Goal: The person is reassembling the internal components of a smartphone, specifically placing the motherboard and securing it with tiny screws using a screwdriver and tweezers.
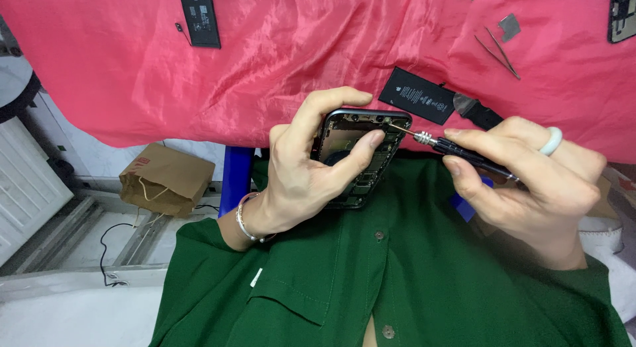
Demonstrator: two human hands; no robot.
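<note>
Left hand [298, 168], frame centre, is gripping an opened phone chassis [358, 155] over the green shirt [397, 281]. Right hand [536, 181] is pinching a precision screwdriver [457, 150], its tip seating at the chassis's upper edge. Risk: the tip slipping and gouging circuitry, or a loosened screw dropping onto the lap, the chassis being unsupported by the red-clothed table [265, 62].

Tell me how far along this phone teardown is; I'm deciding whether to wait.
Done: two batteries lie loose on the red cloth. In hand: left hand grips the opened phone; right hand sets a screwdriver at its top corner. Left: internal parts remain inside.
</note>
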